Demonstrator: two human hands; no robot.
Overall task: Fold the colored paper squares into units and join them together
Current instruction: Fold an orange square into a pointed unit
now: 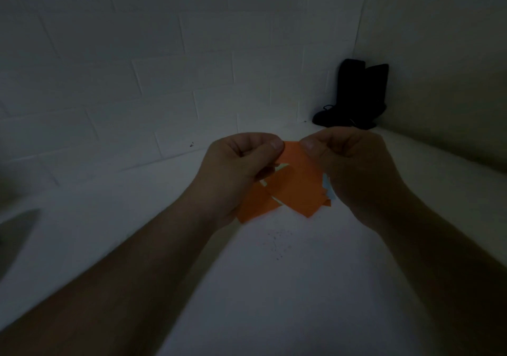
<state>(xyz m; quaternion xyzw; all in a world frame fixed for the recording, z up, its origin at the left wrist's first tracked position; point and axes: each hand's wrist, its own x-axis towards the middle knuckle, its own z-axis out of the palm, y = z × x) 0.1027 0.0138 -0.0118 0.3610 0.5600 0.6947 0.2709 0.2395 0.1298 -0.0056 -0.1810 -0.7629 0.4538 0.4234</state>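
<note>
Orange paper units [290, 188] pinched at top edge by left hand [238, 163] and right hand [351, 169], presumably aligning the join.

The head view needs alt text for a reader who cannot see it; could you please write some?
Both hands, left hand and right hand, pinch folded orange paper pieces above a white surface. Tall black boots stand in the far corner.

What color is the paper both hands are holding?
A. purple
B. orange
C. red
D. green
B: the folded paper pinched between the left hand and the right hand is orange, with only a sliver of light blue showing at its right edge.
</note>
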